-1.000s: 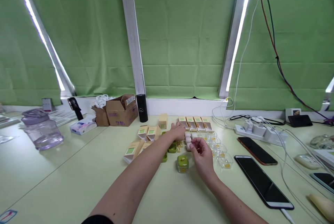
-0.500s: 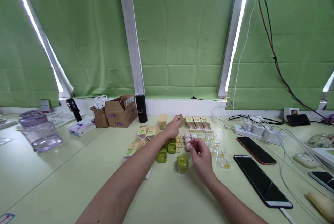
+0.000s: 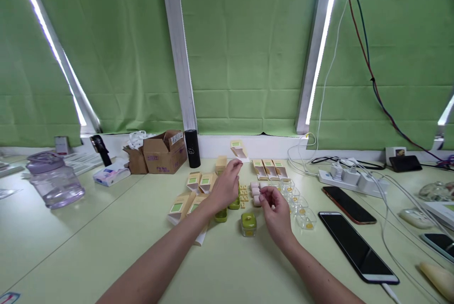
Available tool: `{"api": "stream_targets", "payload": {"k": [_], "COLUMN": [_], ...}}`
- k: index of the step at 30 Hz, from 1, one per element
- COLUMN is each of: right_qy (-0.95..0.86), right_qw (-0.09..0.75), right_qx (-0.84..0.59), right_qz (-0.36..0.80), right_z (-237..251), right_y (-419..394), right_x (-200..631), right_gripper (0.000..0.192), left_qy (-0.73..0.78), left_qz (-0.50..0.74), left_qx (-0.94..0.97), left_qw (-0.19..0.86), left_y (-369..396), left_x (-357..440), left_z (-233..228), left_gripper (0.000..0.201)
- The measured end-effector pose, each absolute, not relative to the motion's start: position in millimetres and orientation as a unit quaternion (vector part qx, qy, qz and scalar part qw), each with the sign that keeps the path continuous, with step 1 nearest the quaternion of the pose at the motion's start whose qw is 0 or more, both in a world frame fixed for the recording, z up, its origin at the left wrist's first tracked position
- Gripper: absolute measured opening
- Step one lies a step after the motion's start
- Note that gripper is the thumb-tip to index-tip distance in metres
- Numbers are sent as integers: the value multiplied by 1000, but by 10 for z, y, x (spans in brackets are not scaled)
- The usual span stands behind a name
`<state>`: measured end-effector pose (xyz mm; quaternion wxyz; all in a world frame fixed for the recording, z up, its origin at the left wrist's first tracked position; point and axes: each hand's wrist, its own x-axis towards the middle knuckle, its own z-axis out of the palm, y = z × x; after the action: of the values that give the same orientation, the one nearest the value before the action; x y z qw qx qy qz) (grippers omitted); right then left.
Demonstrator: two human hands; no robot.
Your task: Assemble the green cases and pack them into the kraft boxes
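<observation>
My left hand (image 3: 227,185) hangs over the green square lids (image 3: 221,215), fingers loosely bent and seemingly holding nothing. Just beyond its fingertips, a small open cardboard box (image 3: 237,148) with a green label appears tilted against the white ledge. My right hand (image 3: 276,212) is closed, thumb and fingertips together beside the pinkish-white blocks (image 3: 256,192); whatever it pinches is too small to make out. Between my hands and nearer me stands a clear square container (image 3: 248,231) with a green lid. Small yellow number pieces (image 3: 243,192) lie in a column between lids and blocks.
Clear containers (image 3: 305,220) stand right of the blocks. More cardboard boxes sit at left (image 3: 179,205) and back right (image 3: 269,169). Phones (image 3: 358,245), a power strip (image 3: 354,182) and cables occupy the right side. A brown carton (image 3: 165,155) and purple jug (image 3: 55,181) stand at left.
My left hand has drawn back toward me and left, away from the cardboard box, which now shows fully at the back. My right hand stays nearly still beside the blocks.
</observation>
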<state>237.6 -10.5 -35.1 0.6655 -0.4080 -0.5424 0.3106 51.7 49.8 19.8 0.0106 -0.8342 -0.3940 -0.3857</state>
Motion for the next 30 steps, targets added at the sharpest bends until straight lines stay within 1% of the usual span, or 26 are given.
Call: {"api": "stream_targets", "payload": {"k": [3, 6, 9, 12, 15, 18, 21, 23, 27, 30], "right_qy": [-534, -520, -503, -479, -446, -427, -431, -435, -450, -483], "right_qw": [668, 670, 672, 679, 689, 692, 689, 690, 708, 704], "right_qx": [-406, -394, -379, -377, -380, -376, -353, -339, -326, -317], "right_qz": [322, 354, 389, 408, 427, 445, 464, 469, 436, 413], "right_z": [-339, -342, -344, -324, -286, -259, -245, -225, -159, -140], "right_y": [-79, -49, -20, -1, 10, 16, 12, -2, -57, -109], "right_x": [2392, 2399, 2399, 2403, 2417, 2432, 2438, 2437, 2429, 2415], "right_gripper": [32, 42, 54, 59, 60, 55, 51, 52, 53, 50], "left_qy": [-380, -369, -347, -319, -288, -265, -253, -253, -276, -339], "left_qz": [-370, -346, -329, -319, -319, -323, -342, -367, -447, -481], "left_qx": [-847, -861, -873, -884, -893, -900, -897, -888, -848, -809], "left_qw": [38, 59, 89, 122, 135, 125, 119, 111, 67, 21], "left_y": [220, -7, -156, -229, -252, -256, -258, -258, -237, -207], "left_x": [478, 441, 410, 387, 370, 354, 340, 336, 367, 426], "left_z": [159, 127, 105, 93, 102, 122, 130, 134, 180, 242], "left_gripper": [57, 58, 61, 61, 58, 50, 44, 42, 35, 30]}}
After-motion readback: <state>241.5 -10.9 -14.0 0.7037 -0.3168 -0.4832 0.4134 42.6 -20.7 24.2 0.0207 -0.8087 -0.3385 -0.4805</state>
